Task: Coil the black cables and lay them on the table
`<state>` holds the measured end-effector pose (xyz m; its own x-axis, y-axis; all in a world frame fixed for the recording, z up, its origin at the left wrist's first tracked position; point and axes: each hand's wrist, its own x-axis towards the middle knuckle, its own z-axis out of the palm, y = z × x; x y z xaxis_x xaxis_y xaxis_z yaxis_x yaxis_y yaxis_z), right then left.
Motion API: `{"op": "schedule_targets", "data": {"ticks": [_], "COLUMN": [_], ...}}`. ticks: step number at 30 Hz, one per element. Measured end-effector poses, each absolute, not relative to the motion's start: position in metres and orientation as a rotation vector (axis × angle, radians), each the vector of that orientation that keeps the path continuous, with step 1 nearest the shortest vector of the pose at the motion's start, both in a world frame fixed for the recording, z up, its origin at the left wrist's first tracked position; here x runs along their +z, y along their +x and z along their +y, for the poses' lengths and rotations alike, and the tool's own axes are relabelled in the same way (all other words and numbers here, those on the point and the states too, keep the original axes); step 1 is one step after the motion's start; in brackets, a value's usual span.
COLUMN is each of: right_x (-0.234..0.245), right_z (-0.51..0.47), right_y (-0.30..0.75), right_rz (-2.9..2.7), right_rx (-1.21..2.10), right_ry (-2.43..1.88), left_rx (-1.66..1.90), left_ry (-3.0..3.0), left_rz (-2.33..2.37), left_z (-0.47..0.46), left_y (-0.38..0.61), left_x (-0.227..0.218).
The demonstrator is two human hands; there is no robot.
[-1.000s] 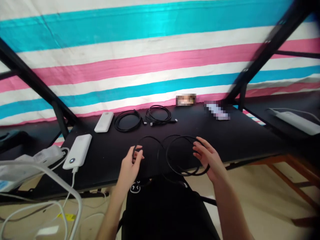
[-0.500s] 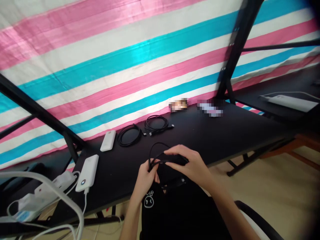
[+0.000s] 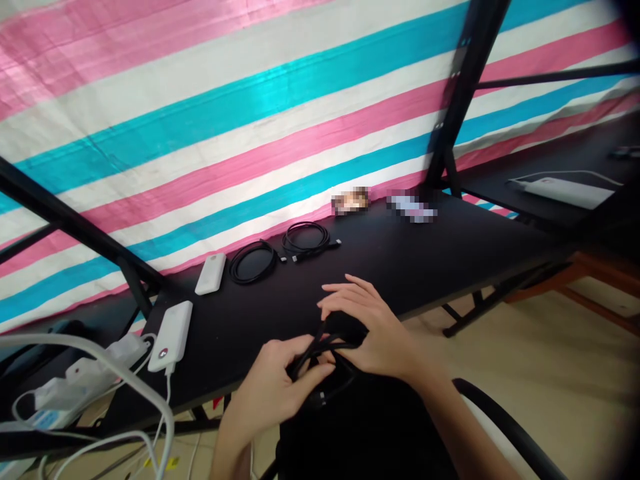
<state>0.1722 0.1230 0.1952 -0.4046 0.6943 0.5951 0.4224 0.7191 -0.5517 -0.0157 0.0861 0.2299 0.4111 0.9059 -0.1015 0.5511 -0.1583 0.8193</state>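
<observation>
Both of my hands meet over the near edge of the black table [image 3: 450, 260], wrapped round a bundled black cable [image 3: 320, 353]. My left hand [image 3: 277, 387] pinches the gathered loops from below. My right hand [image 3: 365, 327] closes over the top of the bundle, index and middle fingers stretched forward. A plug end of the cable hangs just below my hands.
Two coiled black cables [image 3: 253, 261] [image 3: 306, 239] and a white power bank [image 3: 211, 273] lie at the back of the table. A second white power bank [image 3: 170, 327] with a white lead sits at the left, by a power strip [image 3: 95, 370]. Black frame posts [image 3: 460, 93] rise behind.
The wide cable loops held apart a second ago have been gathered into one tight bundle. Both hands came together and drew closer to my body. The view swung left.
</observation>
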Motion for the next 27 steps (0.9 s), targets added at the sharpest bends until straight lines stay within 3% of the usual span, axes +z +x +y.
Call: {"op": "schedule_targets", "data": {"ticks": [11, 19, 27], "right_x": [0.203, 0.188, 0.184], "right_z": [0.12, 0.132, 0.137], "right_y": [0.188, 0.177, 0.167], "right_rz": [-1.426, -1.06, -1.198], "right_rx": [0.933, 0.607, 0.61], "right_ry": [-0.987, -0.82, -0.743], "left_rx": [1.06, 1.262, 1.021], "left_ry": [1.413, 1.318, 1.102], "left_rz": [1.229, 1.477, 0.759], "left_z": [0.097, 0.103, 0.106], "left_y": [-0.04, -0.016, -0.031], "left_x": [0.206, 0.169, 0.161]}}
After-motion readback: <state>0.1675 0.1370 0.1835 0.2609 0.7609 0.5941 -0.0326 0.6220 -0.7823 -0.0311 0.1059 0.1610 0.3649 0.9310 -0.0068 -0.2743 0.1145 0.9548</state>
